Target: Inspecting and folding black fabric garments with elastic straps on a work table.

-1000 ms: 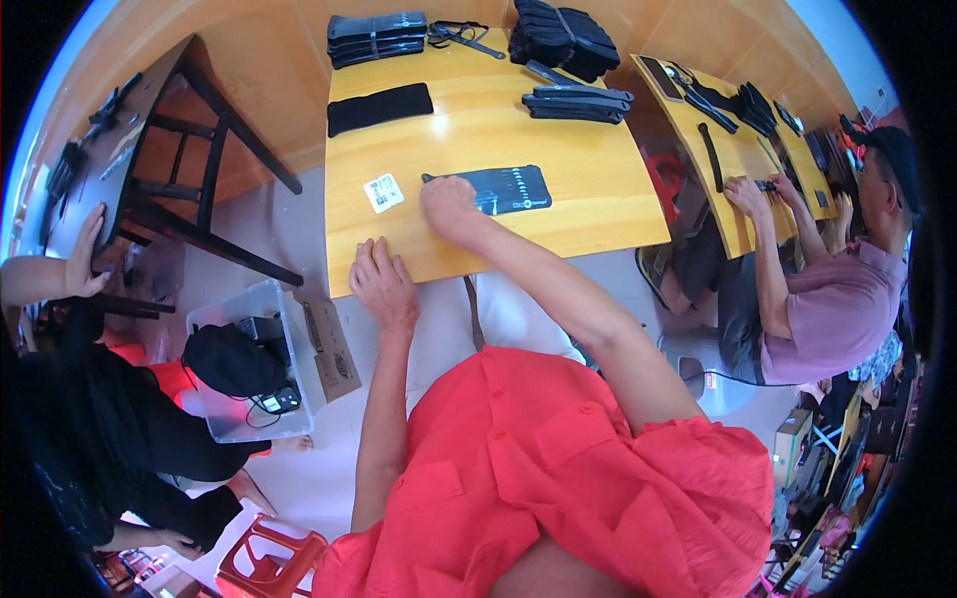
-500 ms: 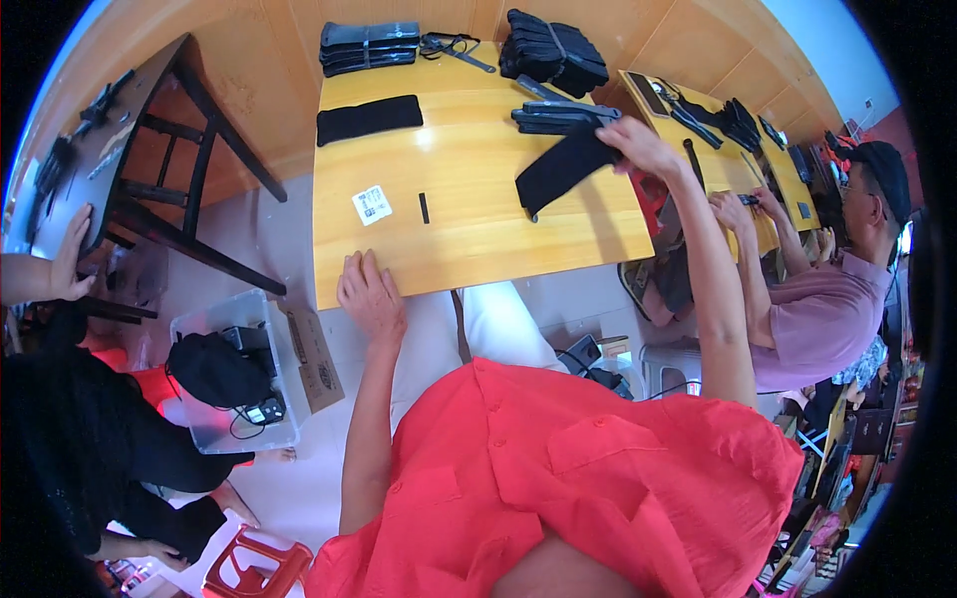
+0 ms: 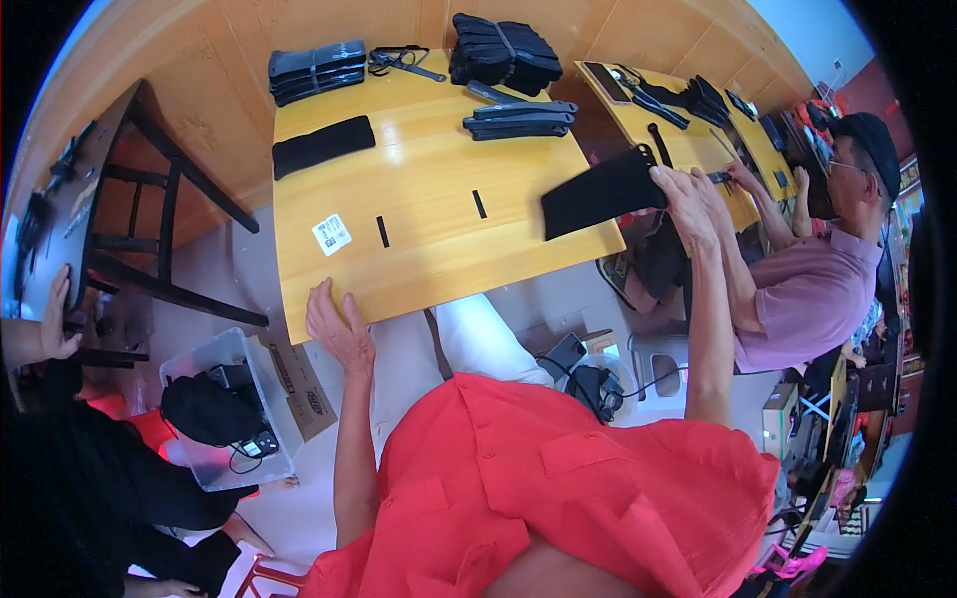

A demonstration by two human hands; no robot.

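My right hand (image 3: 688,199) grips a flat, black, cloth-like band (image 3: 601,194) by its far right end, over the right edge of the yellow table. The band hangs slanted, with small loops or holes at the held end. At the table's front left edge rests my left hand (image 3: 339,327), open and holding nothing. Between the hands lie two thin black strips, a left strip (image 3: 382,231) and a right strip (image 3: 478,204). A white printed label (image 3: 332,234) is beside the left one. Farther back lies another flat black band (image 3: 324,147).
Banded black bundles, a left bundle (image 3: 317,72) and a right bundle (image 3: 504,53), stand at the table's back, near grey-black straps (image 3: 518,118). A co-worker (image 3: 812,289) sits at the right table. A clear bin (image 3: 289,463) and dark stool (image 3: 174,199) are left.
My right hand has carried the black band rightward, past the table's edge. A second thin strip now shows near where the band was. The whole view has shifted slightly.
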